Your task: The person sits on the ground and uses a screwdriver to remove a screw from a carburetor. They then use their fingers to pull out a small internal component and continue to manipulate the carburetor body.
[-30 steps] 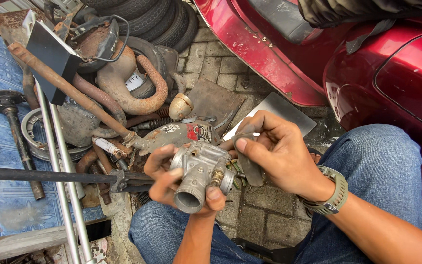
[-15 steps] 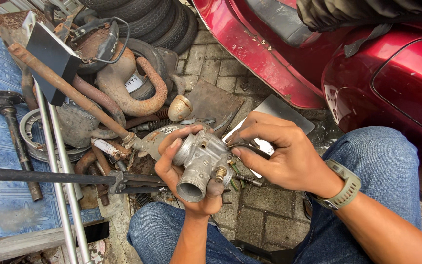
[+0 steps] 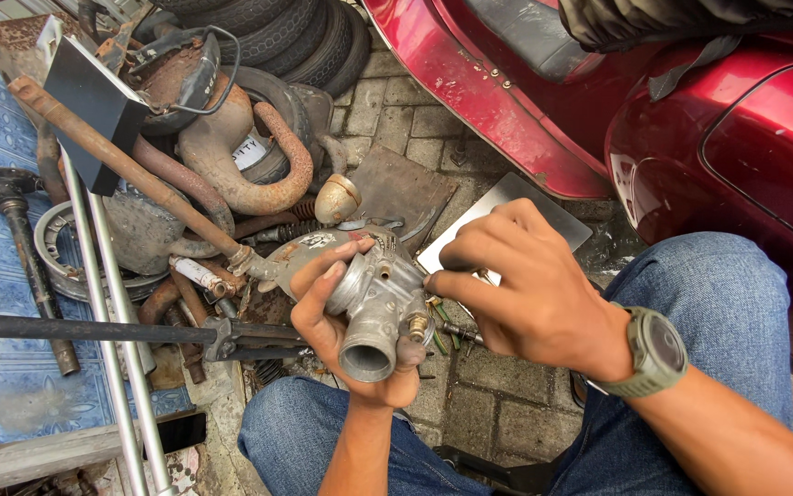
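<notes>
The left hand [image 3: 341,331] cups a grey cast-metal carburettor body [image 3: 380,308] above the knees, its round open throat facing the camera. The right hand [image 3: 529,285], fingers pinched together, touches the carburettor's right side beside a small brass fitting [image 3: 416,325]. Behind lie rusty bent exhaust pipes [image 3: 258,165] on grey paving bricks [image 3: 497,413], beside a red motorcycle body panel [image 3: 736,138].

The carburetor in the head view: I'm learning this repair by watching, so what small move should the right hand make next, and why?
Probably a small turn at the carburetor's side. The left hand cradles the grey metal body, open throat toward the camera, while the right hand's fingers pinch at its side near a brass fitting. What they pinch is hidden.
</notes>
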